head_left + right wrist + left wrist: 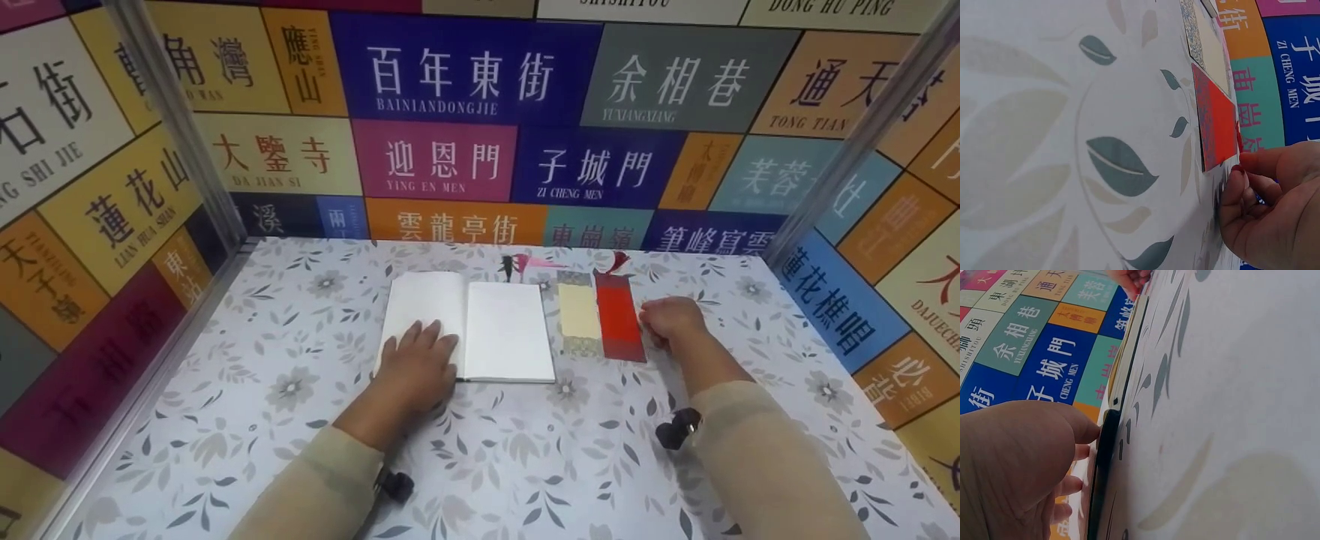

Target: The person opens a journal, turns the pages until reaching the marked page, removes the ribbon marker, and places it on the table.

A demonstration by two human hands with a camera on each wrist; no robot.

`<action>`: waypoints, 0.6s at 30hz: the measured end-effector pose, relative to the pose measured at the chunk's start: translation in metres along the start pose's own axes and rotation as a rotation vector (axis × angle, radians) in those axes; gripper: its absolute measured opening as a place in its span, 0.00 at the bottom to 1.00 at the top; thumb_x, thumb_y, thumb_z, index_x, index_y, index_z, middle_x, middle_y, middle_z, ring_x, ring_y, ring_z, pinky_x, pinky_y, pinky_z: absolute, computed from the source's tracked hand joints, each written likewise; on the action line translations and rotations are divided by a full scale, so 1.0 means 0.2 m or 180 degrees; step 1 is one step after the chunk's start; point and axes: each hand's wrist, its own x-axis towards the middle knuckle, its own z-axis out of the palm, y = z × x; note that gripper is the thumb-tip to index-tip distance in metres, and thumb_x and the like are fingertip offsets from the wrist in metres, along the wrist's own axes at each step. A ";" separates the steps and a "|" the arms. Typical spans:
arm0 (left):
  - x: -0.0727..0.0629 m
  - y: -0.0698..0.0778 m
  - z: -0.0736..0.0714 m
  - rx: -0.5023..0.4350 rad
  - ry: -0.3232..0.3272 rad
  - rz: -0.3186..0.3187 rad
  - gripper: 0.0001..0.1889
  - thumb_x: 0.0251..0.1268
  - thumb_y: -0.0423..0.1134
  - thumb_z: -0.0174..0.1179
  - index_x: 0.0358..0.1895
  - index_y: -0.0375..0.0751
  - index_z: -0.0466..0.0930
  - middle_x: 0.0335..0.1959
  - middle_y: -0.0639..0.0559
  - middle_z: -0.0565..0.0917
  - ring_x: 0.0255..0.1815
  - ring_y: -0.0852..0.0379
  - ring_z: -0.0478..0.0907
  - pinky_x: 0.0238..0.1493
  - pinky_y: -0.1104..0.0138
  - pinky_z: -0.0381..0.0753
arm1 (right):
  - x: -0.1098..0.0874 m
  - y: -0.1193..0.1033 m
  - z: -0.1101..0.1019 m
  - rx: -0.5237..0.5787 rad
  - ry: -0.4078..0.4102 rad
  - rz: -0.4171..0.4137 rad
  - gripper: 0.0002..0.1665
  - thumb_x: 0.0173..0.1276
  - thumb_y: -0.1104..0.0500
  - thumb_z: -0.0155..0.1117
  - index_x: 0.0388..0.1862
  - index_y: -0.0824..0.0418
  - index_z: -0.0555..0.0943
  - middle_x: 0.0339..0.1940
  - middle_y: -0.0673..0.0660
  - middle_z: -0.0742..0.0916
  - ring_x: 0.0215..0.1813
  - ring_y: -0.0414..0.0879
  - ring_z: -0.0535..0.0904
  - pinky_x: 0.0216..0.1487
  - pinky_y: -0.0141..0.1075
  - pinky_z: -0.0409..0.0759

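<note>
An open notebook (pixel 510 330) with blank white pages lies on the table. My left hand (pixel 420 364) rests spread on its left page; in the left wrist view the thumb of this hand (pixel 1022 461) lies by the book's dark cover edge (pixel 1105 455). Right of the notebook lie a cream bookmark (pixel 580 311) with patterned ends and a red bookmark (pixel 621 319) with a red tassel (pixel 618 261). My right hand (pixel 673 321), its fingers curled, pinches the red bookmark's right edge between thumb and forefinger. The right wrist view shows this hand (pixel 1275 197) close beside it.
A dark tassel (pixel 508 266) and a pink tassel (pixel 536 262) lie behind the notebook. A leaf-and-flower cloth (pixel 300 450) covers the table. Panels with coloured street-name signs (pixel 465 67) stand at the back and both sides.
</note>
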 end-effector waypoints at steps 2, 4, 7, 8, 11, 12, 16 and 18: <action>0.00 0.00 0.00 -0.0025 -0.0009 -0.0005 0.30 0.84 0.54 0.46 0.84 0.57 0.63 0.89 0.48 0.57 0.91 0.38 0.50 0.86 0.33 0.53 | -0.02 0.00 0.01 -0.0168 0.0076 -0.0182 0.27 0.78 0.54 0.57 0.73 0.61 0.78 0.36 0.56 0.85 0.31 0.48 0.78 0.31 0.36 0.78; 0.00 0.00 0.00 -0.0053 -0.0036 -0.0023 0.30 0.84 0.54 0.46 0.84 0.57 0.63 0.90 0.48 0.57 0.91 0.37 0.50 0.86 0.33 0.54 | -0.04 0.00 0.03 -0.0330 0.0136 -0.0333 0.28 0.78 0.53 0.57 0.72 0.62 0.78 0.50 0.60 0.86 0.42 0.51 0.80 0.43 0.39 0.84; 0.00 0.00 0.00 -0.0077 -0.0064 -0.0056 0.31 0.84 0.54 0.46 0.85 0.57 0.62 0.90 0.48 0.56 0.90 0.36 0.50 0.86 0.34 0.56 | -0.09 -0.03 0.07 -0.0477 0.0122 -0.0436 0.29 0.80 0.50 0.57 0.74 0.61 0.76 0.66 0.63 0.82 0.59 0.56 0.78 0.64 0.46 0.86; 0.00 0.01 0.00 -0.0091 -0.0072 -0.0066 0.31 0.84 0.54 0.46 0.85 0.57 0.62 0.90 0.48 0.56 0.90 0.36 0.50 0.86 0.35 0.57 | -0.10 -0.04 0.08 -0.0484 0.0095 -0.0431 0.29 0.80 0.49 0.57 0.75 0.60 0.75 0.69 0.63 0.81 0.63 0.57 0.78 0.69 0.49 0.85; 0.00 0.01 0.01 -0.0102 -0.0072 -0.0064 0.31 0.84 0.54 0.46 0.85 0.56 0.62 0.90 0.48 0.56 0.90 0.35 0.51 0.85 0.35 0.59 | -0.15 -0.08 0.13 -0.0524 0.0083 -0.0485 0.29 0.81 0.49 0.57 0.77 0.56 0.74 0.71 0.62 0.80 0.68 0.59 0.76 0.75 0.54 0.81; 0.00 0.01 0.01 -0.0104 -0.0070 -0.0056 0.31 0.84 0.54 0.46 0.85 0.56 0.62 0.90 0.47 0.56 0.90 0.35 0.51 0.85 0.35 0.59 | -0.16 -0.09 0.14 -0.0569 0.0106 -0.0533 0.29 0.81 0.49 0.57 0.76 0.55 0.75 0.72 0.62 0.80 0.68 0.59 0.75 0.75 0.55 0.80; 0.01 0.01 0.01 -0.0095 -0.0064 -0.0036 0.31 0.84 0.53 0.46 0.85 0.55 0.62 0.89 0.47 0.57 0.90 0.34 0.52 0.84 0.34 0.61 | -0.19 -0.12 0.19 -0.0795 0.0214 -0.0866 0.25 0.81 0.48 0.59 0.72 0.54 0.79 0.72 0.61 0.82 0.70 0.59 0.76 0.79 0.58 0.75; 0.01 0.01 0.01 -0.0079 -0.0059 -0.0032 0.31 0.84 0.53 0.46 0.85 0.55 0.62 0.89 0.46 0.57 0.89 0.34 0.53 0.84 0.34 0.61 | -0.21 -0.12 0.21 -0.0884 0.0243 -0.1087 0.24 0.81 0.47 0.60 0.70 0.55 0.81 0.71 0.61 0.84 0.71 0.60 0.77 0.80 0.59 0.74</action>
